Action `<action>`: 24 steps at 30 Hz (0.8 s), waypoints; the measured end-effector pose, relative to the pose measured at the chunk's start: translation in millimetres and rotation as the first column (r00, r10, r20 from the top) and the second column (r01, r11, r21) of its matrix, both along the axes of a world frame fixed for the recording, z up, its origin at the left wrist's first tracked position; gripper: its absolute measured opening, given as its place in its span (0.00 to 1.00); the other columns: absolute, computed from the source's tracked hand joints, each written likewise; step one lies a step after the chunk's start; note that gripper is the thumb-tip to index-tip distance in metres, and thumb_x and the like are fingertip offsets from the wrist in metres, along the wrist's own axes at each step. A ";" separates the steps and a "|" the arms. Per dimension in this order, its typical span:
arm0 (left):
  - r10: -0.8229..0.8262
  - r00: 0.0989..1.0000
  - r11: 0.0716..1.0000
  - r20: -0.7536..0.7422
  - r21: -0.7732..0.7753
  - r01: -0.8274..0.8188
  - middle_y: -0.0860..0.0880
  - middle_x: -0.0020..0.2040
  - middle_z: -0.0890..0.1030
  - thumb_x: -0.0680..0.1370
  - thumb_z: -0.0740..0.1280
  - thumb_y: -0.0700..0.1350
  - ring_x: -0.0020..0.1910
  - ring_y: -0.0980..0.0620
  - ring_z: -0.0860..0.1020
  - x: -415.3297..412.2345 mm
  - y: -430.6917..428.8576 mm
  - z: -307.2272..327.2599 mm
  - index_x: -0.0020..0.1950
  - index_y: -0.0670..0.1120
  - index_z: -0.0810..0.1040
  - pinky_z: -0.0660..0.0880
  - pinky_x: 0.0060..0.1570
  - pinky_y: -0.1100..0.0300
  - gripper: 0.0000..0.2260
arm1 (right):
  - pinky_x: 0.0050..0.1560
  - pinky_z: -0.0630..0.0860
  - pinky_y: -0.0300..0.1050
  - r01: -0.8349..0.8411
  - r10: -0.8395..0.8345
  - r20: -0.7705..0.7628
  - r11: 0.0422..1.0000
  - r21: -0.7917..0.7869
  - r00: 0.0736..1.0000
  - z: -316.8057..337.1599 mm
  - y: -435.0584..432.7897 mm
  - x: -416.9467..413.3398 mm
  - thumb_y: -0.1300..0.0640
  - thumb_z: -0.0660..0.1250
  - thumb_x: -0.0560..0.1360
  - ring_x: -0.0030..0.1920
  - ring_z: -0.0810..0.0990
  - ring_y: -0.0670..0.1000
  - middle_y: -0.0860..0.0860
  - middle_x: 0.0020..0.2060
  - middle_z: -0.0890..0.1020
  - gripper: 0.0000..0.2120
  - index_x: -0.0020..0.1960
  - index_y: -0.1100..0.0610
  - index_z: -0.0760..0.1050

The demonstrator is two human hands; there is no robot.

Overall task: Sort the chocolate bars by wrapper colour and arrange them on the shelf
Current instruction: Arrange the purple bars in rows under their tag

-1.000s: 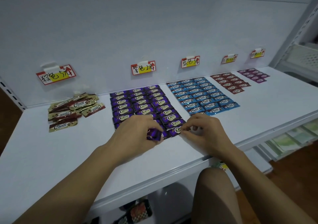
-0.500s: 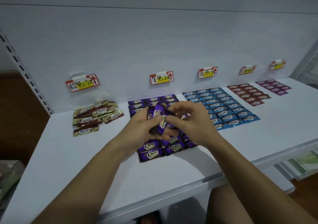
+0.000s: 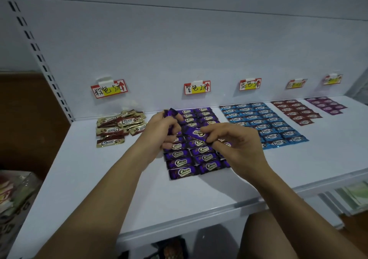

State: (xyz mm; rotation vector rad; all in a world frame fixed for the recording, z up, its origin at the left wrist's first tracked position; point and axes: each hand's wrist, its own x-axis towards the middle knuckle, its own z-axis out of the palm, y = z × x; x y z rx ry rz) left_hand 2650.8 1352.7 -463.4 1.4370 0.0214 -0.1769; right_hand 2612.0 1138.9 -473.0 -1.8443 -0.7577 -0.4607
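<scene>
Purple-wrapped chocolate bars (image 3: 184,162) lie in neat rows on the white shelf (image 3: 99,179) under a purple price tag (image 3: 197,87). My left hand (image 3: 161,131) grips a small bunch of purple bars (image 3: 170,113) above those rows. My right hand (image 3: 233,139) pinches one purple bar (image 3: 196,132) by its end, held between both hands. To the left sits a loose heap of brown-and-gold bars (image 3: 117,126). Blue bars (image 3: 264,123), dark red bars (image 3: 296,112) and magenta bars (image 3: 326,105) lie in rows to the right.
Price tags (image 3: 109,88) hang on the back wall above each group. A slotted upright (image 3: 39,59) marks the shelf's left end. Bagged goods (image 3: 14,195) sit low at the left. Lower shelves with green packs (image 3: 354,195) show at the right.
Both hands lifted from the front row of purple bars with bars in them. The right hand has drawn one purple bar out from the left hand's bunch. The camera swung left.
</scene>
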 end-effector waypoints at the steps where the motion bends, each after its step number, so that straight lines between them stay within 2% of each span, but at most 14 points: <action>1: -0.009 1.000 1.000 0.000 -0.005 0.009 0.49 0.32 0.67 0.80 0.56 0.36 0.27 0.54 0.57 0.6 1.3 0.1 0.54 0.42 0.75 0.51 0.25 0.63 0.09 | 0.53 0.82 0.46 0.010 -0.010 -0.001 1.000 -0.019 1.000 1.5 0.5 -1.3 0.70 0.70 0.73 0.53 0.84 0.50 0.50 0.48 0.85 0.09 0.46 0.58 0.81; 4: -0.026 1.000 0.999 0.010 -0.034 0.027 0.49 0.32 0.65 0.80 0.56 0.37 0.26 0.55 0.56 0.6 4.3 0.2 0.54 0.42 0.75 0.49 0.24 0.63 0.09 | 0.50 0.78 0.47 0.002 -0.003 -0.006 0.988 -0.153 1.000 5.6 -0.5 -5.2 0.66 0.66 0.78 0.50 0.81 0.52 0.47 0.48 0.81 0.07 0.51 0.57 0.79; 6: -0.046 0.999 0.997 0.027 -0.060 0.048 0.50 0.32 0.65 0.79 0.56 0.37 0.25 0.55 0.56 -0.3 5.1 0.4 0.54 0.42 0.75 0.50 0.23 0.65 0.09 | 0.48 0.76 0.45 -0.107 0.074 -0.121 0.948 -0.301 0.990 7.0 1.2 -10.0 0.65 0.66 0.79 0.48 0.79 0.51 0.48 0.48 0.80 0.09 0.56 0.54 0.79; 8: -0.061 0.997 0.996 0.041 -0.067 0.064 0.50 0.32 0.65 0.79 0.55 0.37 0.25 0.55 0.55 -1.2 4.7 0.3 0.53 0.41 0.75 0.51 0.23 0.65 0.10 | 0.46 0.76 0.40 -0.226 0.117 -0.273 0.882 -0.413 0.955 4.1 8.3 -15.8 0.61 0.71 0.77 0.45 0.80 0.48 0.47 0.46 0.81 0.12 0.59 0.52 0.77; 9: -0.066 0.997 0.996 0.043 -0.063 0.069 0.50 0.32 0.65 0.80 0.55 0.37 0.26 0.55 0.55 -1.7 4.4 0.2 0.53 0.41 0.75 0.51 0.23 0.65 0.10 | 0.45 0.75 0.35 -0.244 0.121 -0.287 0.861 -0.446 0.950 0.1 12.8 -18.4 0.59 0.75 0.75 0.43 0.80 0.46 0.46 0.44 0.82 0.14 0.58 0.52 0.78; 11: -0.073 0.996 0.996 0.046 -0.049 0.075 0.49 0.32 0.65 0.80 0.55 0.37 0.26 0.55 0.55 -1.9 4.1 -0.6 0.54 0.41 0.75 0.50 0.24 0.64 0.10 | 0.43 0.73 0.31 -0.240 0.136 -0.247 0.853 -0.463 0.960 -9.8 21.0 -22.6 0.57 0.79 0.70 0.40 0.81 0.43 0.46 0.41 0.84 0.13 0.53 0.54 0.81; 12: -0.075 0.996 0.996 0.050 -0.044 0.078 0.50 0.32 0.65 0.80 0.55 0.37 0.26 0.55 0.55 -1.6 4.6 -1.1 0.54 0.42 0.75 0.50 0.24 0.63 0.10 | 0.42 0.74 0.32 -0.232 0.146 -0.213 0.856 -0.463 0.966 -14.4 24.3 -24.2 0.56 0.80 0.69 0.39 0.81 0.43 0.46 0.40 0.84 0.12 0.50 0.55 0.82; 16: -0.083 0.995 0.995 0.052 -0.044 0.085 0.50 0.31 0.66 0.80 0.56 0.38 0.26 0.55 0.56 1.4 8.4 -3.9 0.54 0.42 0.76 0.53 0.22 0.66 0.10 | 0.48 0.78 0.43 -0.111 0.125 0.007 0.900 -0.422 0.992 -33.5 23.4 -29.2 0.52 0.80 0.68 0.46 0.81 0.44 0.46 0.44 0.83 0.10 0.46 0.55 0.85; 18: -0.096 0.994 0.994 0.046 -0.046 0.098 0.50 0.31 0.65 0.80 0.55 0.39 0.25 0.55 0.56 2.1 9.1 -5.6 0.54 0.42 0.76 0.53 0.22 0.66 0.11 | 0.49 0.76 0.40 -0.078 0.084 0.002 0.925 -0.372 0.996 -38.1 15.5 -33.6 0.50 0.80 0.68 0.47 0.80 0.44 0.43 0.44 0.81 0.10 0.46 0.53 0.86; 24: -0.123 0.990 0.991 0.065 -0.045 0.126 0.50 0.32 0.65 0.80 0.55 0.40 0.24 0.56 0.57 5.1 11.4 -7.3 0.56 0.42 0.75 0.53 0.22 0.65 0.11 | 0.49 0.75 0.44 -0.103 0.101 -0.029 0.880 -0.463 0.994 -44.9 9.2 -35.7 0.50 0.75 0.75 0.47 0.78 0.46 0.41 0.43 0.82 0.05 0.48 0.49 0.86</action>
